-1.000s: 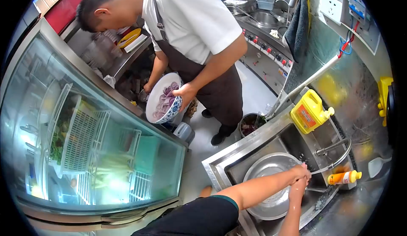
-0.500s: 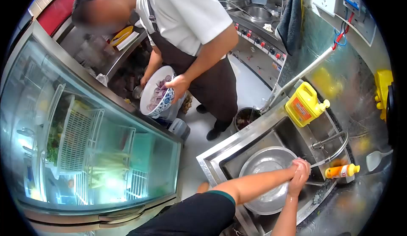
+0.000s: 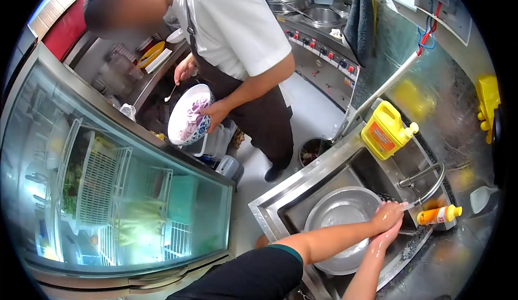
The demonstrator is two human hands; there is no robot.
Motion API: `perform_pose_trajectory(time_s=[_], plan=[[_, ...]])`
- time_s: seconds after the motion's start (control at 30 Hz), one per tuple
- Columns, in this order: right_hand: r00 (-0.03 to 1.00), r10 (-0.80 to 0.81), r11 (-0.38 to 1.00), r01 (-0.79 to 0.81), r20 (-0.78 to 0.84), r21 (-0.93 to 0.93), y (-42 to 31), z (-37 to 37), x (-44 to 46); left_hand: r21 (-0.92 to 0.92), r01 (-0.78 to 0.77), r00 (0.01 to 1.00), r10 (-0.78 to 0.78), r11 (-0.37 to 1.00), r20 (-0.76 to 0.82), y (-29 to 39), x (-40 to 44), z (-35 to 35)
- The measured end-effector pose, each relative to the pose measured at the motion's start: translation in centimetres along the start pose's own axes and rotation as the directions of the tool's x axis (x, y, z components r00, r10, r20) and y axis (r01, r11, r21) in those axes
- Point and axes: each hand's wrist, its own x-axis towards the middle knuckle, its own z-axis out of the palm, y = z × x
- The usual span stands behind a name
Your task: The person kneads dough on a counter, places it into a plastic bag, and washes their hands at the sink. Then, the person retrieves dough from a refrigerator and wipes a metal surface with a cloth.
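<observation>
My left hand (image 3: 389, 217) lies against my right hand (image 3: 389, 233), both wet, at the tap (image 3: 431, 188) over the sink (image 3: 294, 189). Water from the spout reaches the fingertips. The fingers of both hands look stretched out, pressed against each other, and no object shows between them. Under my forearms a large grey metal basin (image 3: 318, 213) sits in the sink. An orange bottle with a yellow cap (image 3: 438, 215) lies on its side right of my hands.
A yellow jug (image 3: 386, 130) stands on the sink's edge. Across the floor, a person in an apron (image 3: 232, 46) holds a patterned bowl of sliced purple onion (image 3: 195, 114) and a spoon. A glass-door fridge (image 3: 140, 192) fills the left, and a bin (image 3: 313, 151) stands behind the sink.
My hands have moved slightly right and toward the spout, their fingers now straighter. The other person has raised a spoon out from behind the bowl and tipped the bowl slightly.
</observation>
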Motion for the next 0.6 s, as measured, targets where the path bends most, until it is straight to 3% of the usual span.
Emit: perform_pose_trajectory(time_s=[0.07,0.1,0.2,0.23,0.33,0.4,0.43,0.47,0.5,0.53,0.57,0.6], plan=[[0.985,-0.087,0.996,0.081,-0.148,-0.041,0.8,2.5,-2.6,-0.134,0.192,0.977,-0.177,0.972,0.116,4.0,0.7,-3.9],[0.99,-0.094,0.986,0.077,-0.108,-0.148,1.1,2.3,-2.7,-0.013,0.321,0.911,-0.305,0.947,0.279,5.1,1.6,-5.6],[0.944,-0.256,0.926,0.178,-0.208,-0.334,3.7,5.6,-6.7,0.23,0.212,0.973,-0.228,0.95,0.045,1.8,2.0,-4.3],[0.943,-0.208,0.927,0.105,-0.258,-0.36,4.0,5.4,-6.8,0.374,0.118,0.965,-0.196,0.92,0.176,2.1,2.2,-5.7],[0.989,-0.025,0.95,-0.022,-0.144,-0.312,2.9,3.6,-4.5,0.637,-0.065,0.945,-0.158,0.768,0.287,0.1,2.3,-4.5],[0.993,0.048,0.971,-0.073,-0.112,-0.227,3.0,0.0,0.4,0.39,0.004,0.981,-0.079,0.921,0.176,-3.1,0.6,-3.5],[0.978,0.047,0.948,-0.109,-0.205,-0.299,1.3,1.5,0.5,0.481,0.011,0.938,-0.177,0.876,0.3,-2.4,0.4,-3.6],[0.998,0.038,0.961,-0.051,-0.053,-0.271,2.3,-1.6,3.6,0.468,-0.155,0.946,-0.006,0.87,0.325,0.0,0.7,-6.7],[0.983,0.053,0.96,-0.1,-0.178,-0.263,3.4,-4.6,6.6,0.55,-0.169,0.929,-0.054,0.818,0.365,0.5,1.3,-7.2],[0.967,0.048,0.91,-0.145,-0.249,-0.389,1.8,-0.9,5.2,0.324,-0.097,0.928,-0.032,0.941,0.371,-1.1,1.6,-7.2],[0.986,0.025,0.983,-0.054,-0.163,-0.177,1.6,-4.0,5.6,0.233,-0.076,0.939,-0.009,0.969,0.344,0.9,0.6,-5.6],[0.99,0.112,0.984,-0.123,-0.09,-0.131,3.1,-6.3,6.7,0.133,0.001,0.915,-0.054,0.991,0.4,0.2,0.3,-6.1]])
